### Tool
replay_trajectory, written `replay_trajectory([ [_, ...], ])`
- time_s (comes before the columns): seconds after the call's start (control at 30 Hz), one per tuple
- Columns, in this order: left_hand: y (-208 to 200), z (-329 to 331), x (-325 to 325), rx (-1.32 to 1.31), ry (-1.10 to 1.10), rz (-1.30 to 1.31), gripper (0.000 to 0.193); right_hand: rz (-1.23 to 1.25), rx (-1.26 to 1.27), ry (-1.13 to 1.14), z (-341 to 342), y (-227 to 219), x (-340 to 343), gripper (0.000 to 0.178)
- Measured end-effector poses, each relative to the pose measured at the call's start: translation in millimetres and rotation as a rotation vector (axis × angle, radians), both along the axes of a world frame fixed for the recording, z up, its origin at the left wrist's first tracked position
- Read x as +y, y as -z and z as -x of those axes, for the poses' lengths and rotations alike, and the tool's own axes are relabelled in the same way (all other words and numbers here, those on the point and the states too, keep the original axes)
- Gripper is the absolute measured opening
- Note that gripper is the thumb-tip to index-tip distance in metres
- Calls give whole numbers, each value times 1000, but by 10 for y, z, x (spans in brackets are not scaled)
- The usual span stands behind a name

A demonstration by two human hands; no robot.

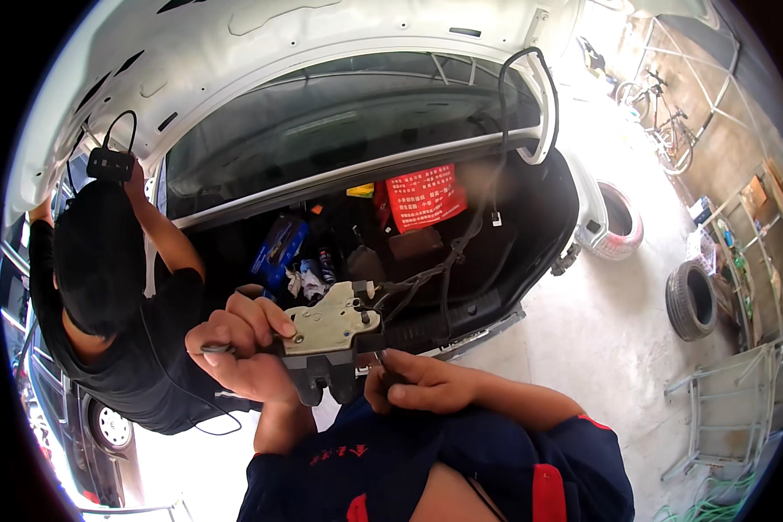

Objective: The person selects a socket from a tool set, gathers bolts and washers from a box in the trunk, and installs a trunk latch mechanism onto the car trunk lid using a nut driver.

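Note:
A trunk latch (332, 324), with a pale yellowish metal plate over a black plastic body, is held up in front of me at the trunk opening. My left hand (250, 344) grips its left side, with the thumb and fingers closed; a small dark metal piece (217, 349) pokes out between those fingers. By the latch's lower right corner, my right hand (419, 383) is closed in a pinch. A thin shaft shows at its fingertips, but what it holds is mostly hidden. A black wiring harness (448, 261) runs from the trunk toward the latch's right side.
Overhead is the raised white trunk lid (322, 26). Inside the trunk lie a red bag (424, 200), a blue box (278, 248) and bottles. At left, a person in black (104, 278) reaches up to a black device (110, 163). Tires (692, 300) and a metal frame (731, 409) stand right.

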State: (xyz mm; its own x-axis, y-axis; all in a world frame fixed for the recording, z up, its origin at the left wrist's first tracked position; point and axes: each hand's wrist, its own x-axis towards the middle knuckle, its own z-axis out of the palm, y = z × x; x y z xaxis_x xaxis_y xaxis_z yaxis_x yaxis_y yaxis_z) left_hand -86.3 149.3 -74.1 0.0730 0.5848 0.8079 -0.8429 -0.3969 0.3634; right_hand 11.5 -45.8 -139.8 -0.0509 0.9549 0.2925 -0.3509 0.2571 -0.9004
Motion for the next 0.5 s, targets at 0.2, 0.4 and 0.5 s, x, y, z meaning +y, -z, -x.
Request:
replay_trajectory([
  [0.2,58,-21,-40,-4,44,-1,35,14,-216,197,-13,16,59,24],
  [0.4,-16,-145,3,-23,80,31,26,-142,-360,413,-147,-193,180,16],
  [0.5,-67,-118,65,52,71,-7,29,-199,-461,457,-244,-196,196,16],
])
